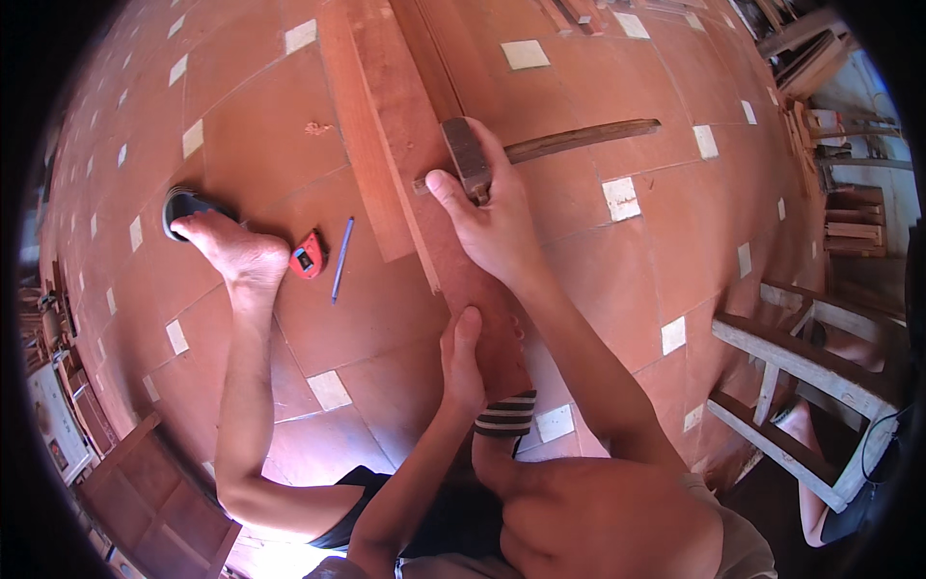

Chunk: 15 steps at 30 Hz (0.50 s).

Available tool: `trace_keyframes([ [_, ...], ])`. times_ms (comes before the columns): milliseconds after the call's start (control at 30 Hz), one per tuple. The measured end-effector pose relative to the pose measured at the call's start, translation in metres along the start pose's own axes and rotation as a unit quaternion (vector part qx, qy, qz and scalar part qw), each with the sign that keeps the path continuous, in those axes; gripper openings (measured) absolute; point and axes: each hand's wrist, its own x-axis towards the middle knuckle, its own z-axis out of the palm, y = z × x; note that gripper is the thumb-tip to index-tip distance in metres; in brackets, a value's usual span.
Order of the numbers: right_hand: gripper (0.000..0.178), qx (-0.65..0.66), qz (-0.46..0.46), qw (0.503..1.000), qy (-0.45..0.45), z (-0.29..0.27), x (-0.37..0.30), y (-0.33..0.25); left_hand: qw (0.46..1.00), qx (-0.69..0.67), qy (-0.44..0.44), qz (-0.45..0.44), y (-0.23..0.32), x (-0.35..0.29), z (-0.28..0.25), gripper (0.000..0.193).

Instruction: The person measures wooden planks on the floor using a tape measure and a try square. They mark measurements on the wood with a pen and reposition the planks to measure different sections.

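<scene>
Reddish wood, smooth along its face, makes up the long board (407,106) that runs away from the seated person and lies over the floor (260,174). Across it sits a dark wooden block (465,150), and the right hand (494,217) grips this block firmly, thumb on the near left side and fingers around the right. A long, slim wooden bar (584,140) crosses at the block, its longer end reaching out to the right over the tiles. The left hand (463,367) is half curled at the near end of the board, thumb uppermost; from where I stand I cannot tell how tightly it holds anything. Just behind that hand shows a black-and-white striped band (506,413) at the person's right foot.

Along the board's left side lies a paler plank (374,183). Farther left, on the terracotta tiles, a red tape measure (307,256) lies just beside the person's left heel, with a blue pencil-like stick (342,261) near it. A dark sandal (198,207) is on the left foot. Beyond them is a small pinch of shavings (316,127). Well off to the right stands a worn whitish stool (805,352).
</scene>
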Motion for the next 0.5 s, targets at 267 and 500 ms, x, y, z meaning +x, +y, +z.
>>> trace_keyframes([
  [267, 0.063, -0.028, -0.064, 0.997, 0.025, 0.002, -0.016, 0.017, 0.998, 0.036, -0.004, 0.046, 0.002, 0.0, -0.002, 0.072],
  [500, 0.062, -0.005, -0.054, 0.998, 0.021, 0.006, 0.03, 0.008, 0.994, 0.082, -0.001, 0.072, 0.011, -0.001, -0.009, 0.07],
])
